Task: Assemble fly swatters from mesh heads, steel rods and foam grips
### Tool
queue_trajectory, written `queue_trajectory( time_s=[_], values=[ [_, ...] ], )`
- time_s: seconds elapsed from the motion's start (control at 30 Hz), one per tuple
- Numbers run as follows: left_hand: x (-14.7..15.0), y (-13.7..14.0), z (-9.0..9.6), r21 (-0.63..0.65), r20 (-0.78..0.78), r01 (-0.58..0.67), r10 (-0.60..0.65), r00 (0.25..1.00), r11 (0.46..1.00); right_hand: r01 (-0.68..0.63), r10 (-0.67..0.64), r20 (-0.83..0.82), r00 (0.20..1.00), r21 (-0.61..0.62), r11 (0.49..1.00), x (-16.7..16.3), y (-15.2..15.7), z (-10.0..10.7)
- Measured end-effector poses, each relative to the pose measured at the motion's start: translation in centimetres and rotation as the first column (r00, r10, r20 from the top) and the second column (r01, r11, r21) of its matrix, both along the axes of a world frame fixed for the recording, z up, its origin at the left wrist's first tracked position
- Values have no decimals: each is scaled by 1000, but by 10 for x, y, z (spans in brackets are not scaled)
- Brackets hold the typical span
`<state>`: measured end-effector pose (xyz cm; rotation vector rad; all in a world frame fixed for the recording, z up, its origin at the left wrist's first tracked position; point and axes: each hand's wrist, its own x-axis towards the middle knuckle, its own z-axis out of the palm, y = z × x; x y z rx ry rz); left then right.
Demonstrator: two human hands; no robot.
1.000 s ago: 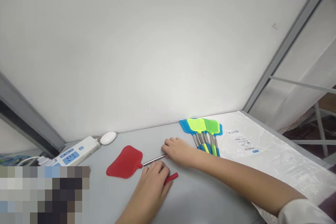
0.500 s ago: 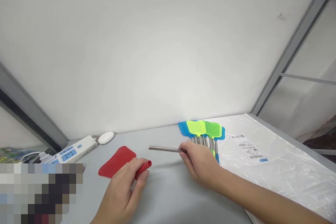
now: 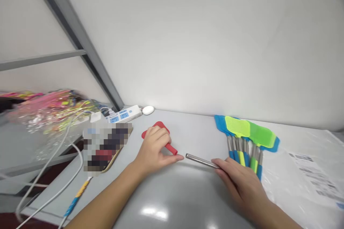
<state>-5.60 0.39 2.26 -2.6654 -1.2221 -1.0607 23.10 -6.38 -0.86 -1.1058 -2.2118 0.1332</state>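
Observation:
My left hand (image 3: 156, 146) is closed around the neck of a red fly swatter head (image 3: 159, 125), whose hollow socket end points right past my fingers. Its flat paddle is partly hidden behind the hand. A thin silver metal rod (image 3: 200, 160) is gripped in my right hand (image 3: 239, 182), with its free end pointing left. A small gap lies between the rod's tip and the red socket. Just behind my right hand lies a pile of fly swatters (image 3: 243, 134) with blue, yellow and green heads and metal shafts.
A white power strip (image 3: 130, 113) and a white oval device (image 3: 148, 110) sit by the back wall. A phone with a blurred screen (image 3: 110, 148) and cables lie at left. Plastic-wrapped bundles (image 3: 59, 107) are beyond. A white plastic bag (image 3: 295, 193) covers the right side.
The camera view has swung left, bringing the phone and bundles into sight. My hands have come closer together, and the rod's tip is now nearer the red socket.

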Motion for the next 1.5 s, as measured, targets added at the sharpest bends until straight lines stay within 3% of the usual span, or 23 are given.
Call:
queue_trajectory(
  time_s=[0.2,0.43,0.73,1.07,1.27,1.33,1.4,1.5],
  values=[
    [-1,1,-7,-70,-80,4,-9,997,998,-33,33,3,999,22,999,-1,0,-8],
    [5,2,-14,-5,-189,118,-117,975,993,-36,37,45,998,-27,999,-4,-4,-7],
    [-3,1,-3,109,-175,168,-147,973,980,17,-15,76,997,-25,1000,1,-16,-11],
    [2,-7,-10,209,-262,127,-70,962,970,77,-103,211,972,124,989,6,-11,-9],
    [28,-27,-10,132,-323,237,-185,928,962,-23,-21,243,970,177,984,-6,-15,-2],
    [34,-36,-11,110,-233,306,-275,933,946,-52,18,215,976,155,987,-13,-15,2],
    [33,-41,-11,51,1,375,-376,927,925,-51,25,186,982,138,989,-17,-14,5],
    [21,-38,-10,-123,376,374,-306,875,919,-32,9,173,985,129,991,-18,-10,8]
  ],
)
